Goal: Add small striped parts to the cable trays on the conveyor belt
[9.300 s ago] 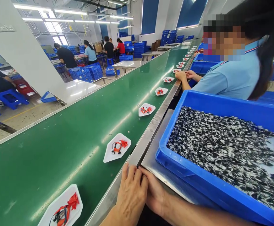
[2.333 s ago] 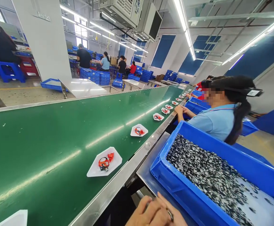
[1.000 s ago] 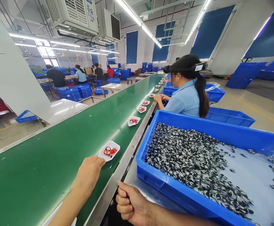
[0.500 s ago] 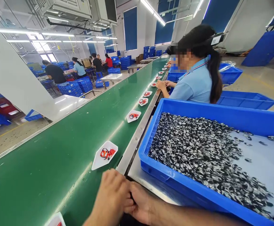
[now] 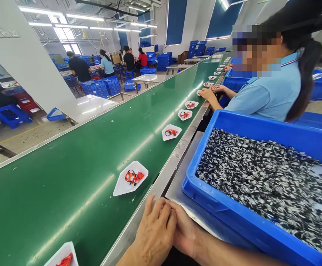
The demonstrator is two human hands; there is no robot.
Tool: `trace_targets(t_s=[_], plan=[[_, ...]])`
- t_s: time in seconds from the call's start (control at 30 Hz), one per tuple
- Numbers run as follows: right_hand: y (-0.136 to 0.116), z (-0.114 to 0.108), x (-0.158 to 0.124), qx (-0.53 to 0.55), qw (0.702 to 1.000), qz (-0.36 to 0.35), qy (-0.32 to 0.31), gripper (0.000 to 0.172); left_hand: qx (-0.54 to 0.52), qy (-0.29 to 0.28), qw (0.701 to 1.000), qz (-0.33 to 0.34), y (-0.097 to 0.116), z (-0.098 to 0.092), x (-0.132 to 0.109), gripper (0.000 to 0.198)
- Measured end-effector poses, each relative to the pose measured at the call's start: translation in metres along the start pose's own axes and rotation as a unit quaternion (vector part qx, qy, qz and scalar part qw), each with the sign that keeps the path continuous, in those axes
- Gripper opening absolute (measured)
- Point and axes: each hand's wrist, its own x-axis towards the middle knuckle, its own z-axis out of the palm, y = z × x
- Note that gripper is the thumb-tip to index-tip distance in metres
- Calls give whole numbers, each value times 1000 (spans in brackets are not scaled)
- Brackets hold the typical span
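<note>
Along the near edge of the green conveyor belt [image 5: 67, 195], the head camera looked down on the left hand [image 5: 155, 236] and the right hand [image 5: 184, 232], drawn together beside the steel rail [image 5: 161, 181], the fingers [image 5: 161, 210] of one lapped against the other, neither spread nor lying flat. Whether they clenched something small between them could not be told, since the fingers hid anything there. Nearest, a white plastic tray [image 5: 120, 186] lay on the belt just beyond the hands, carrying a red-and-black assembly [image 5: 132, 177] with a looped cord; a second tray [image 5: 64, 255] sat at the lower edge of the view. To the right, a blue plastic bin [image 5: 195, 162] rested on a steel sheet [image 5: 181, 181], heaped with small black-and-white pieces [image 5: 260, 181]. Farther along, a co-worker [image 5: 269, 96] in a light blue polo shirt reached toward the belt. Any small part held in those lapped fingers could drop into the gap between rail and sheet if the hold loosened, while a careless reach across the belt could knock a tray askew or snag the looped cord.
</note>
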Motion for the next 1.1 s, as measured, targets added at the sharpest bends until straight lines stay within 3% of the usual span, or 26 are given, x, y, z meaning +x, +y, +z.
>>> trace_targets(t_s=[0.23, 0.43, 0.7, 0.9, 1.1], plan=[[0, 1, -5, 67, 997, 26, -10, 8, 9, -30, 999, -11, 0, -1, -1, 14], [-1, 2, -6, 115, 989, 94, 14, 17, -30, 38, 999, -15, 6, -4, -1, 16], [0, 6, -7, 193, 976, 98, -19, 20, -98, 83, 991, -43, 4, -5, 4, 37], [0, 4, -5, 147, 988, 50, 4, 10, -93, 87, 992, -9, -1, -5, 1, 39], [-2, 3, -7, 60, 996, 62, 24, 20, -115, 78, 988, 68, -7, -17, 8, 33]])
